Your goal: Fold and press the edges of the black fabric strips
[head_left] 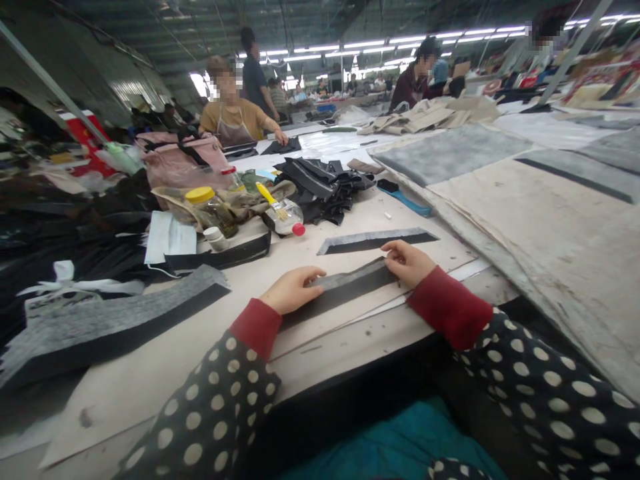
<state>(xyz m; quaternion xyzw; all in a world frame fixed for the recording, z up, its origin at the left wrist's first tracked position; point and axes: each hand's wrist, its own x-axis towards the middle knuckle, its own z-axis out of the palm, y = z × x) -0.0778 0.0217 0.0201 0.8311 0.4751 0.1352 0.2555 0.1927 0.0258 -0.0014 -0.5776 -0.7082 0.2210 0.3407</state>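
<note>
A long grey and black felt strip [347, 287] lies on the pale worktable [350, 347] in front of me. My left hand [293, 290] rests on its left end, fingers curled down and pressing it. At the right end my right hand [407, 262] presses the strip with bent fingers. A second grey and black strip [375, 240] lies just beyond, flat on the table. Both my arms wear dotted sleeves with red cuffs.
A stack of grey strips [105, 320] lies at left. Bottles [285, 217], a jar [210, 210], black pieces [325, 187] and a pink bag [187, 160] crowd the far left. Large felt sheets [550, 220] cover the right. Other people work at the far end.
</note>
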